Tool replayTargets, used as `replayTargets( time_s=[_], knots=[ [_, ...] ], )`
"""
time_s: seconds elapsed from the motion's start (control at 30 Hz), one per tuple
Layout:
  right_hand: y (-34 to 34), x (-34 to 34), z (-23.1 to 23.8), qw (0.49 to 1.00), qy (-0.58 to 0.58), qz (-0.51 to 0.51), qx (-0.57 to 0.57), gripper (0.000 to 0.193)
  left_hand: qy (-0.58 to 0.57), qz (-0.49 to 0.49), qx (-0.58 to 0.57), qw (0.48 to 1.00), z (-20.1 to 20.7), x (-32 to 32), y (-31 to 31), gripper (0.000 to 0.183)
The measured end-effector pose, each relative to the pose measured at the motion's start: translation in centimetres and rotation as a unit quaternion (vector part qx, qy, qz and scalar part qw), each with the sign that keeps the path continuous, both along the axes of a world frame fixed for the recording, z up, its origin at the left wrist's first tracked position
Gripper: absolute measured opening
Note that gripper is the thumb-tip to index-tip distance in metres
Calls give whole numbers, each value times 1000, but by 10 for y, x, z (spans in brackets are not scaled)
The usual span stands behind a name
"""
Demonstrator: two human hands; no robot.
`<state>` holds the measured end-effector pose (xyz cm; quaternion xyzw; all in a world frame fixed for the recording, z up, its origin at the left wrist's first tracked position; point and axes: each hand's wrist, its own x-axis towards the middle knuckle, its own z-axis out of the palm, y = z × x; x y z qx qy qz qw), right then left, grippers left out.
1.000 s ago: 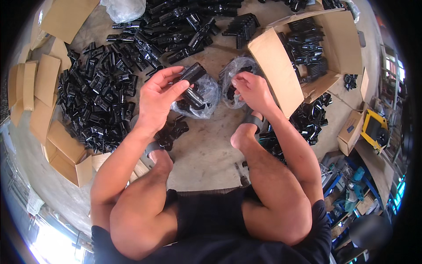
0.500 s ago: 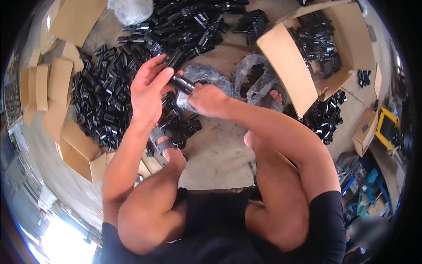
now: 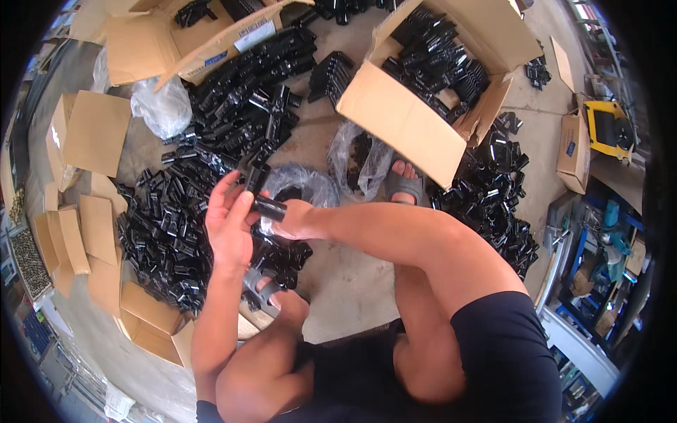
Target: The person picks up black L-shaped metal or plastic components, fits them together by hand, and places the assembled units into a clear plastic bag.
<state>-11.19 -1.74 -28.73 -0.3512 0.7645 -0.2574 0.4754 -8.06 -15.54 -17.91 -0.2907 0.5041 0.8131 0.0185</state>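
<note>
right hand (image 3: 293, 220) now farther left, at black tubular part (image 3: 271, 208) in left hand (image 3: 231, 220)

Left of the frame's centre, the left hand (image 3: 229, 229) grips a black tube (image 3: 271, 209), with the right hand (image 3: 295, 220) just beside its end. Black parts (image 3: 166, 243) lie heaped at left; an open cardboard box (image 3: 402, 130) holding similar pieces (image 3: 430, 53) stands upper right.

Right hand (image 3: 295, 220) crossed from clear bag (image 3: 379, 166) to black tube (image 3: 269, 207).
</note>
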Motion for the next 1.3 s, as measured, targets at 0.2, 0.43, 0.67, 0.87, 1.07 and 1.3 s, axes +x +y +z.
replayTargets(
  time_s=[0.2,0.43,0.67,0.87,1.07,1.3],
  knots=[
    [31,-23,13,994,82,-38,-63,27,23,-13,-6,1000,1,3,-3,46],
    [94,-44,47,942,-219,-249,-51,25,57,-39,-118,991,4,-4,-3,60],
    [103,-79,116,885,-149,-410,-160,18,181,-111,-424,880,15,-8,6,68],
    [88,-80,167,899,7,-361,-247,16,290,-113,-544,780,15,-7,5,71],
    [73,-74,173,899,216,-200,-324,19,342,-121,-577,732,23,-11,9,70],
    [64,-72,167,883,316,-101,-330,24,365,-112,-608,696,18,-10,7,70]
  ],
)
